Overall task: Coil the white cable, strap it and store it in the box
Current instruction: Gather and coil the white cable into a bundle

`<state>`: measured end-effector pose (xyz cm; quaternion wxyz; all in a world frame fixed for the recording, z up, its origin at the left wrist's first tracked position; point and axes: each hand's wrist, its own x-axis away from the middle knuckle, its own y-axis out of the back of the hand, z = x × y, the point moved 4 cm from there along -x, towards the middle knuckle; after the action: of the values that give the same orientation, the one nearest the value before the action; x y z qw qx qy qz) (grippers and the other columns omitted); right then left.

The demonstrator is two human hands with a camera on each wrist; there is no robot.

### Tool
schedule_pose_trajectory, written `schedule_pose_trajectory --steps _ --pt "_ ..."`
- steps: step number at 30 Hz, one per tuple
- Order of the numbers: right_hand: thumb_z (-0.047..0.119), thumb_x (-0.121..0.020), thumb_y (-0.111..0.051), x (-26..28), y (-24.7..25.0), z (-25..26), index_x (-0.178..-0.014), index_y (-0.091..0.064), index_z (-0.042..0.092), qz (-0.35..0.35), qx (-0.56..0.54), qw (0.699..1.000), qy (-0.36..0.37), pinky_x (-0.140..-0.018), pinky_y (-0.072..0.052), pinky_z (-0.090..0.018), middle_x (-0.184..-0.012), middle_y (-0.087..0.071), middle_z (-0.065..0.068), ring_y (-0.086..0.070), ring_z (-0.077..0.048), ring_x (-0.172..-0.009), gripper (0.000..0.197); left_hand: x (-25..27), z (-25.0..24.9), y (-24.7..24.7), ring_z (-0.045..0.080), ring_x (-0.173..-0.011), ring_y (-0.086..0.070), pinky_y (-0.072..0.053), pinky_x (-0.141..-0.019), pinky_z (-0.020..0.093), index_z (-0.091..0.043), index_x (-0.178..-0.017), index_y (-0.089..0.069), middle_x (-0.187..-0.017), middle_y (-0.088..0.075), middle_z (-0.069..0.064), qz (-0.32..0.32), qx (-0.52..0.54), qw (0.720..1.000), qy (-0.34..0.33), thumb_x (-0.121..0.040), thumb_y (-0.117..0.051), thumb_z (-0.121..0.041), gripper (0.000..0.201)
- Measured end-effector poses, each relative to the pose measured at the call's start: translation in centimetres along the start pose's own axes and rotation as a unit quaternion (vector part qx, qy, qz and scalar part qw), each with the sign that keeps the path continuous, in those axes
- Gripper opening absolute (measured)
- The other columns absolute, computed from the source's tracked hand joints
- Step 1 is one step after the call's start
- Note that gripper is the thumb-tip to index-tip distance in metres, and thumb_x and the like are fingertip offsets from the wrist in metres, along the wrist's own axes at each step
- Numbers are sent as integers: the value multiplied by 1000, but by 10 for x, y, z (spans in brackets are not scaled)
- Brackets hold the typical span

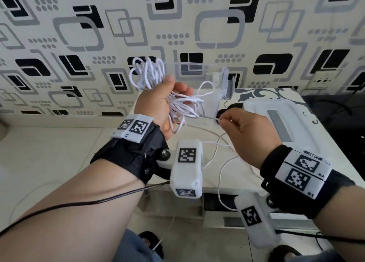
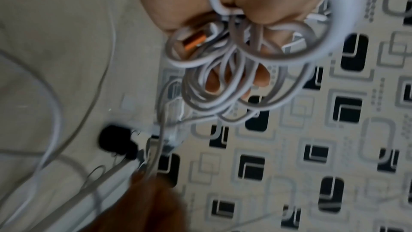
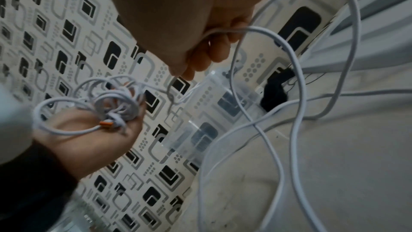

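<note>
Our left hand (image 1: pixel 158 102) is raised above the table (image 1: pixel 246 175), its fingers curled around a bunch of loops of the white cable (image 1: pixel 152 74), whose orange-tipped plug (image 3: pixel 107 123) lies in the palm. Our right hand (image 1: pixel 248 131) pinches the loose run of cable between thumb and fingertips, and the slack trails in curves over the tabletop. The clear box (image 1: pixel 215 92) stands open just behind both hands, with a black strap (image 1: pixel 231 108) beside it.

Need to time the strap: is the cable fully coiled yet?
Not yet. The left hand holds a bundle of loops, but loose cable trails from the right hand across the table.
</note>
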<state>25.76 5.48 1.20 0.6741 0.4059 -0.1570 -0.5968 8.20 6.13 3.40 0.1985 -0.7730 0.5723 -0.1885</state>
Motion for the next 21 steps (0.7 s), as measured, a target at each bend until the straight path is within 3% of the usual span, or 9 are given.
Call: schedule_pose_trajectory --steps 3,7,10,12,14,16,19,21 --pt "24 -91 -50 -4 3 -15 -83 -58 17 -6 46 998 -35 -62 -37 -29 -63 -54 6 -50 -19 -65 13 -8 -16 14 12 -50 -65 -57 -54 32 -11 -68 -56 -51 -61 -2 -47 44 998 7 -96 -50 -23 31" --pt "26 -91 -47 -10 8 -38 -84 -57 17 -1 99 989 -114 -85 -43 -40 -69 -59 0 -53 -28 -74 16 -19 -36 31 13 -42 -56 -56 -54 33 -14 -64 -44 -45 -48 -4 -79 68 994 1 -96 -50 -26 34" --pt "31 -91 -46 -14 13 -46 -84 -58 20 5 139 980 -144 -88 -39 -40 -69 -57 4 -50 -24 -74 18 -20 -37 34 14 -39 -45 -49 -63 36 -15 -45 -41 -40 -38 -5 -69 42 997 -14 -97 -47 -30 54" --pt "33 -91 -47 -16 14 -45 -83 -58 22 8 155 977 -146 -88 -35 -39 -74 -60 4 -50 -23 -76 17 -18 -36 36 13 -33 -42 -41 -60 33 -18 -33 -38 -36 -35 -5 -79 12 996 -26 -97 -47 -33 66" --pt "33 -91 -47 -16 13 -44 -81 -58 24 11 173 974 -146 -85 -31 -37 -77 -62 3 -51 -23 -77 17 -16 -38 37 12 -30 -38 -33 -56 29 -19 -33 -36 -35 -33 -7 -93 0 995 -38 -96 -48 -34 66" --pt "33 -90 -48 -17 13 -48 -80 -57 25 19 199 968 -154 -83 -28 -37 -79 -63 3 -52 -24 -80 16 -15 -43 40 11 -29 -35 -36 -52 26 -17 -43 -33 -35 -30 -7 -113 13 992 -56 -97 -47 -32 58" --pt "34 -89 -47 -18 15 -62 -78 -55 26 32 229 954 -191 -87 -29 -40 -87 -64 0 -54 -27 -88 16 -15 -56 51 14 -36 -41 -42 -43 20 -17 -54 -29 -46 -35 -4 -145 0 987 -69 -97 -46 -36 50" --pt "34 -90 -46 -19 18 -71 -75 -52 27 50 241 943 -223 -89 -30 -42 -91 -63 -3 -54 -30 -93 18 -17 -61 61 23 -55 -51 -50 -46 26 -17 -58 -33 -65 -43 4 -172 -22 983 -62 -96 -46 -39 47"
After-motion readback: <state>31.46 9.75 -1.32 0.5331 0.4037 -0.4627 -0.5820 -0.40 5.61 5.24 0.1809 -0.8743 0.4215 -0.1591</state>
